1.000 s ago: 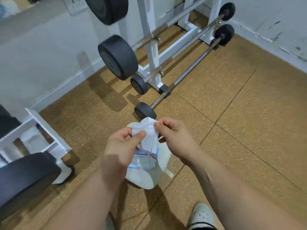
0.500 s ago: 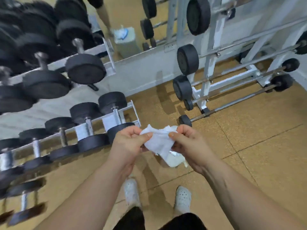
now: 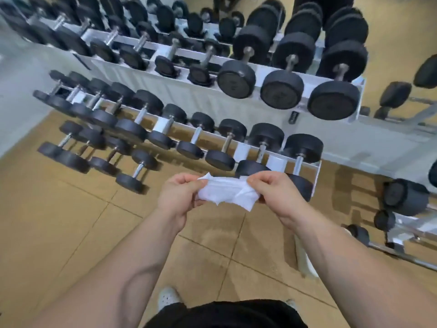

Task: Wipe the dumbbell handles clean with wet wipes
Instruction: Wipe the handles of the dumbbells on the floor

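While both hands work at mid-frame, wet wipe [image 3: 227, 192] is stretched between left hand [image 3: 179, 197] and right hand [image 3: 276, 192], each pinching an end; lower dumbbell rack [image 3: 241, 151] is just behind, with nearest dumbbell [image 3: 301, 185] partly hidden by the right hand; floor dumbbells [image 3: 137, 170] centre-left; since 0.5 s ago the view has swung left onto the rack and the wipe is pulled wider.

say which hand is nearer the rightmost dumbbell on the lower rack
Right. The right hand covers the near head of that dumbbell in view; the left hand is off to its left, holding the other end of the wipe.
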Action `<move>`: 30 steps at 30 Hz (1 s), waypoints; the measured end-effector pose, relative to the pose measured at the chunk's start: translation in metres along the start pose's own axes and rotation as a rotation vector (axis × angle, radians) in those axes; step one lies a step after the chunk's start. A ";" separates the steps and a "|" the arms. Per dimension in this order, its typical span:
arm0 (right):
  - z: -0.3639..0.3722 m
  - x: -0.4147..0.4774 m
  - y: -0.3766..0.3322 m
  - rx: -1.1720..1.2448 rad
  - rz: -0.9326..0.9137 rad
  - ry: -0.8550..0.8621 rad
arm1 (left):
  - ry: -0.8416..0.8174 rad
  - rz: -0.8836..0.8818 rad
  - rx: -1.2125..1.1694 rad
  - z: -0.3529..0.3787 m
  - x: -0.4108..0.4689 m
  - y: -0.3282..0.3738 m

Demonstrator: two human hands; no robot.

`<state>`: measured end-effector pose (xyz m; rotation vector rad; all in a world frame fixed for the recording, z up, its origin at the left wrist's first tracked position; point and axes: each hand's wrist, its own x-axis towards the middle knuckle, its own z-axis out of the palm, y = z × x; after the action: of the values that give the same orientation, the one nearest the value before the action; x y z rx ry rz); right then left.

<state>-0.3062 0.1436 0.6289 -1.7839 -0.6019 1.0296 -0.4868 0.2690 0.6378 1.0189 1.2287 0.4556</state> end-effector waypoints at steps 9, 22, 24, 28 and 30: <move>0.294 0.073 -0.096 0.079 0.061 -0.218 | 0.217 -0.090 0.036 -0.299 0.076 0.065; 0.498 0.339 -0.186 0.104 0.151 -0.459 | 0.265 -0.124 -0.010 -0.457 0.316 0.178; 0.524 0.372 -0.199 0.039 0.158 -0.435 | 0.257 -0.135 -0.003 -0.478 0.349 0.194; 0.581 0.425 -0.210 -0.181 0.093 -0.278 | 0.271 -0.185 0.042 -0.522 0.416 0.209; 0.613 0.444 -0.208 -0.227 0.108 -0.231 | 0.245 -0.231 0.045 -0.544 0.456 0.211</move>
<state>-0.5865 0.8704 0.5328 -1.9249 -0.7978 1.2963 -0.7945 0.9387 0.5650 0.8628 1.5622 0.3812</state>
